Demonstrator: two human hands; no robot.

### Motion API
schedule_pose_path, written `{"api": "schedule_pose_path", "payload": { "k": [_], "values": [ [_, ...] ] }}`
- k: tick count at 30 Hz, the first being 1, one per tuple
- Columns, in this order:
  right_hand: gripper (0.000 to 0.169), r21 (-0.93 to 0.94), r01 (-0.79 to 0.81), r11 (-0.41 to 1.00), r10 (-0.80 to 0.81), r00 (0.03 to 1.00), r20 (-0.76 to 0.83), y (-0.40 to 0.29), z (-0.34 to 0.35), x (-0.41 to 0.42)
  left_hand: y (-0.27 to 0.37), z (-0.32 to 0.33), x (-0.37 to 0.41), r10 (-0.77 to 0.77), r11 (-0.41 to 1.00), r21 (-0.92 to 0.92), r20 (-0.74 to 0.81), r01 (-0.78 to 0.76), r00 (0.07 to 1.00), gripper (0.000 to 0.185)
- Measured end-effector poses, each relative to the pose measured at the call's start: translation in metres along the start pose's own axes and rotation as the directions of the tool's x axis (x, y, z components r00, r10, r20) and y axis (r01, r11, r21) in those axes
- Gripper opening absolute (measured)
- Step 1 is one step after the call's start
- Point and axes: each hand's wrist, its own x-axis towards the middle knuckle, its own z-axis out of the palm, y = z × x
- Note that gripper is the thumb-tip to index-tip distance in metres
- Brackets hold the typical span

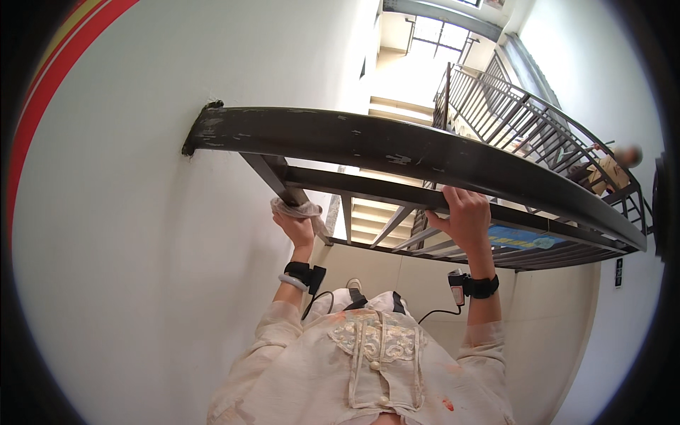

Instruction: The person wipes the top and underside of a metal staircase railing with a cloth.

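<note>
Before me runs a dark metal stair railing, its broad top handrail point(340, 135) scuffed and fixed to the wall at the left. My left hand point(297, 226) holds a pale cloth point(296, 208) against the railing's end post point(273, 180), below the handrail. The cloth hides most of those fingertips. Farther right, my right hand point(467, 215) grips the thinner lower rail point(372, 187), with the fingers over it and the thumb on the near side. Slanting balusters point(393, 226) drop from this lower rail.
A white wall point(133, 212) stands close at my left. Beyond the railing, stairs point(369, 218) descend. At the far right a person point(605, 172) is by another flight's railing point(504, 111). A blue sign point(523, 237) with writing hangs on the balusters. Tiled floor point(366, 265) lies below me.
</note>
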Motion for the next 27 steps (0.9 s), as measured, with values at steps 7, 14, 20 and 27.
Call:
{"api": "schedule_pose_path", "payload": {
  "k": [7,14,20,27],
  "values": [
    [0.044,0.002,-0.087,0.996,0.087,0.995,0.050,0.000,-0.004,-0.011,0.116,-0.054,0.099,0.048,0.979,-0.199,-0.020,-0.051,0.999,0.061],
    [0.045,0.008,-0.080,0.997,0.079,0.996,0.047,0.001,-0.004,-0.007,0.021,0.007,0.021,0.022,0.988,-0.153,0.032,-0.017,0.999,0.060],
    [0.046,0.031,-0.063,0.998,0.061,0.995,0.076,-0.002,-0.001,0.001,-0.030,0.013,-0.009,0.062,0.997,-0.049,0.122,-0.057,0.991,0.061],
    [0.050,-0.029,-0.042,0.999,0.043,0.998,0.043,0.002,0.001,-0.006,0.089,-0.047,0.073,-0.017,0.894,-0.446,0.070,0.046,0.997,0.041]
  ]
}}
